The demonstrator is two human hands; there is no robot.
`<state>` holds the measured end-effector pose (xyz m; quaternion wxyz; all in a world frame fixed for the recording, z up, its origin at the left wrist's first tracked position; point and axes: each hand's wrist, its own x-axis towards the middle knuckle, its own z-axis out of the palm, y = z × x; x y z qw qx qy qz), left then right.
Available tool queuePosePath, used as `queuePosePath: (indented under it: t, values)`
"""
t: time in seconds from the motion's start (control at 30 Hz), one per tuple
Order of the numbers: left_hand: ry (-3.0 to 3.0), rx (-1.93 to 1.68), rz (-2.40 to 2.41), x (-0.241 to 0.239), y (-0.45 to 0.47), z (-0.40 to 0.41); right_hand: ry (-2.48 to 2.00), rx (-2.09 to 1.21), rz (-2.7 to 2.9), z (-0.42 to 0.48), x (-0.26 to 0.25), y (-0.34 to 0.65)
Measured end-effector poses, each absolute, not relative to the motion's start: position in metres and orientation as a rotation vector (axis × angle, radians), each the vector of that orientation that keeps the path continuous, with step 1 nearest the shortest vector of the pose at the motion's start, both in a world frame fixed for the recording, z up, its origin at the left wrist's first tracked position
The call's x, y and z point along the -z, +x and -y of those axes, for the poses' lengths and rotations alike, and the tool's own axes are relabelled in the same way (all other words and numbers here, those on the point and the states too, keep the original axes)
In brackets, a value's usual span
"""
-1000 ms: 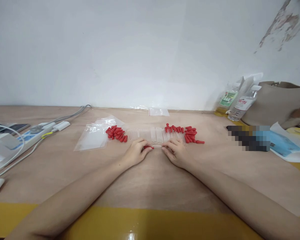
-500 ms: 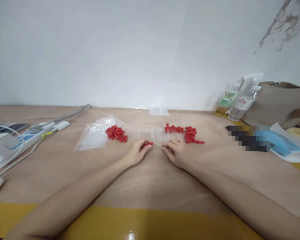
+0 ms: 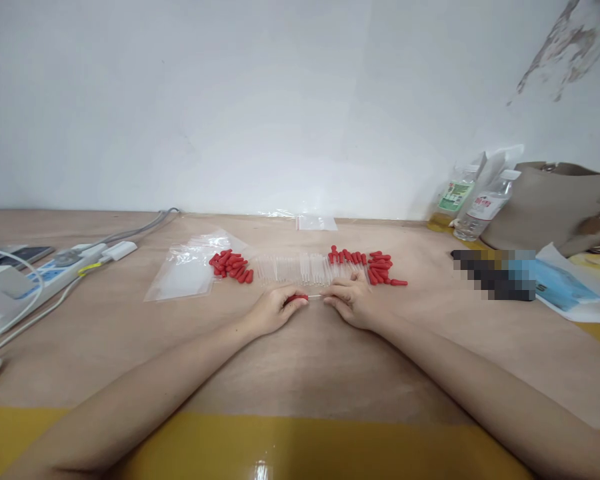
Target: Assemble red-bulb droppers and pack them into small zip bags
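Between thumb and fingers, my left hand [image 3: 276,309] pinches a red rubber bulb [image 3: 300,298], its open end facing right. A thin clear dropper tube [image 3: 314,297] meets that end, and my right hand [image 3: 349,301] is closed on its other end. Whether the tube sits inside the bulb cannot be made out. Just beyond my hands lies a row of clear dropper tubes [image 3: 290,268]. Loose red bulbs [image 3: 229,265] are heaped at the row's left. At its right are more red bulbs [image 3: 380,268], and several bulbs [image 3: 347,256] top the tubes there.
Clear plastic bags [image 3: 185,270] lie left of the heap, with a small bag [image 3: 316,223] by the wall. A power strip [image 3: 55,280] with cables is at far left. Two bottles [image 3: 485,207], a handbag [image 3: 550,207] and a blue packet [image 3: 563,283] are on the right.
The bulb and the tube have come into line, roughly level. My left fingers now cover more of the bulb, and both hands stay close together.
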<state>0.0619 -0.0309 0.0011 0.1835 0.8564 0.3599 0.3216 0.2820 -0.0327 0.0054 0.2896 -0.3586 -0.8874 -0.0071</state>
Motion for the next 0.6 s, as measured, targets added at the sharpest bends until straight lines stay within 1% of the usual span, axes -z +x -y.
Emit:
queuePosePath:
  t: [0.1, 0.27, 0.47, 0.6]
  values:
    - [2.508, -0.918, -1.008, -0.002, 0.063, 0.031, -0.966, 0.102, 2.364, 0.037, -0.009, 0.280]
    - [2.589, -0.925, -0.913, -0.004, 0.064, 0.032, -0.963, 0.095, 2.395, 0.042, -0.012, 0.275]
    - [2.609, -0.906, -0.824, -0.005, 0.064, 0.033, -0.957, 0.172, 2.449, 0.042, -0.013, 0.270]
    - [2.605, -0.920, -0.805, -0.006, 0.064, 0.033, -0.969, 0.142, 2.489, 0.042, -0.014, 0.267]
